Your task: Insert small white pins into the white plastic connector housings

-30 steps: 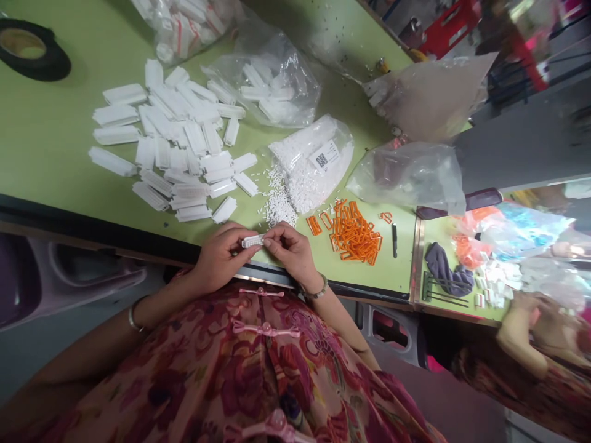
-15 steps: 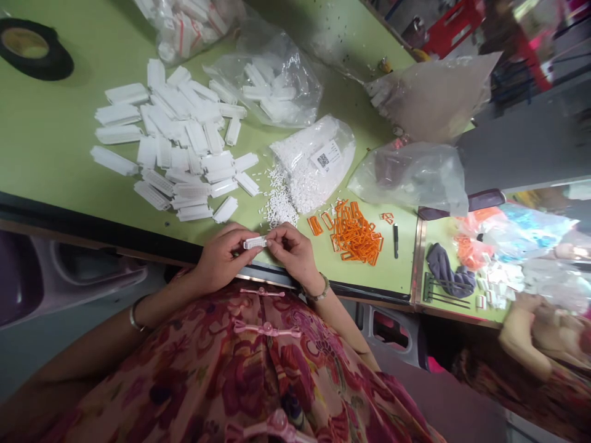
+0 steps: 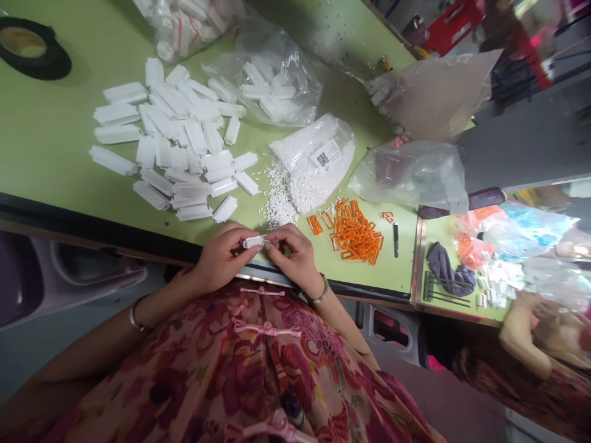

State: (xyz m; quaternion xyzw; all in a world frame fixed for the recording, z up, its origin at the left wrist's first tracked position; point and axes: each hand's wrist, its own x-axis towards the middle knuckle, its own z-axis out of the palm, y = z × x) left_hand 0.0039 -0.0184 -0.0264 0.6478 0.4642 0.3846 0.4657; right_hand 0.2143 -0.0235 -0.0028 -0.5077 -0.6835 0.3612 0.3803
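At the table's front edge, my left hand (image 3: 225,253) is closed around a small white plastic strip (image 3: 253,242) with a row of slots along its side. The fingers of my right hand (image 3: 294,252) are pinched together at the strip's right end; anything between the fingertips is too small to make out. Just beyond my hands lies a spill of tiny white pellets (image 3: 279,206), coming from a clear bag (image 3: 318,160) with a printed label. To the left is a large heap of white plastic strips (image 3: 184,129). On the right sits a pile of orange plastic frames (image 3: 357,237).
A black pen-like tool (image 3: 396,240) lies right of the orange pile. Plastic bags (image 3: 410,178) stand along the back, and a tape roll (image 3: 32,48) at far left. A co-worker's arms (image 3: 526,335) are at the adjoining table, near a dark cloth (image 3: 447,271).
My right fingertips have shifted slightly at the strip's right end and curled in more. The left hand and the strip have stayed nearly still.
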